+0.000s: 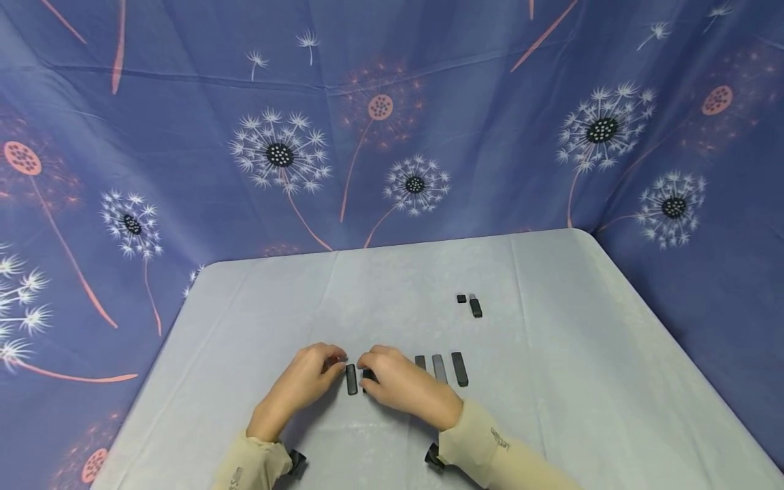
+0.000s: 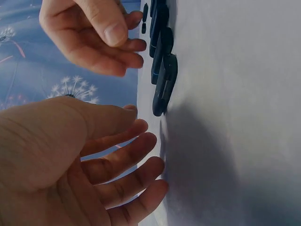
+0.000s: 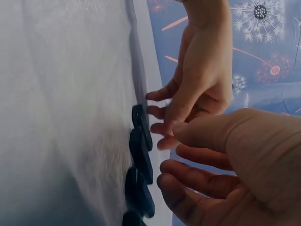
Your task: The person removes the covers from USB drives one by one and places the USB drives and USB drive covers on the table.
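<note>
Left hand (image 1: 309,374) hovers with relaxed, loosely spread fingers, holding nothing, just left of the leftmost dark flat rectangular bar (image 1: 351,379). Right hand (image 1: 401,384), fingers likewise loose, covers the next bar. Bare grey cloth-covered tabletop (image 1: 582,381) stretches wide rightward.

Row of bars (image 1: 439,368) lies on the desk (image 1: 551,381), side by side, parallel to its near edge, about mid-width. Left hand (image 1: 306,378) sits at the row's left end, right hand (image 1: 401,384) just right of it, one bar (image 1: 351,379) between them. Two small pieces (image 1: 470,304) lie behind the row, toward the far edge.
</note>
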Demonstrator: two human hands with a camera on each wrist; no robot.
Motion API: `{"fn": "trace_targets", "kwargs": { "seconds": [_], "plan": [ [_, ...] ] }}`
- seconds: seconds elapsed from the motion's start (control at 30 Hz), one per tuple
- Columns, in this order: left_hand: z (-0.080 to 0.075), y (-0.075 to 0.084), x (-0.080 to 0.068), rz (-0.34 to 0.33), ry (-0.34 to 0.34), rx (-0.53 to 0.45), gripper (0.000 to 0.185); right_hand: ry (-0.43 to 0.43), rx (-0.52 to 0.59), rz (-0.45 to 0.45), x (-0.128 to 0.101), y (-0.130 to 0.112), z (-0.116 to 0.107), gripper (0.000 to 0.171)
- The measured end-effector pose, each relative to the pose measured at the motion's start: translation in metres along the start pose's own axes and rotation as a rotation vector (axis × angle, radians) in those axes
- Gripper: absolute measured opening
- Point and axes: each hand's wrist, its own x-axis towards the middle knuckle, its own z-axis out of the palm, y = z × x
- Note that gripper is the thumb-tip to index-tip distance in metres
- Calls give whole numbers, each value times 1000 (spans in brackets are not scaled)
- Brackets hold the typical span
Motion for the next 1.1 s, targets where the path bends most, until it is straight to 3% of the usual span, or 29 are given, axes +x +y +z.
{"fn": "trace_targets", "kwargs": {
  "seconds": [0.2,0.33,0.47,0.83,1.1],
  "plan": [
    [1,4,5,28,-7,80,9,-33,11,-23,6,-7,7,12],
    [3,5,9,78,-7,134,8,-23,-51,-32,6,-9,12,13],
    [3,7,10,85,-13,155,8,1,-117,-23,5,-9,16,16],
    [6,3,9,85,-14,165,11,-43,-163,-14,8,-12,20,15],
    [7,1,8,111,-6,147,13,-19,-206,-38,10,-11,22,15]
  ]
}}
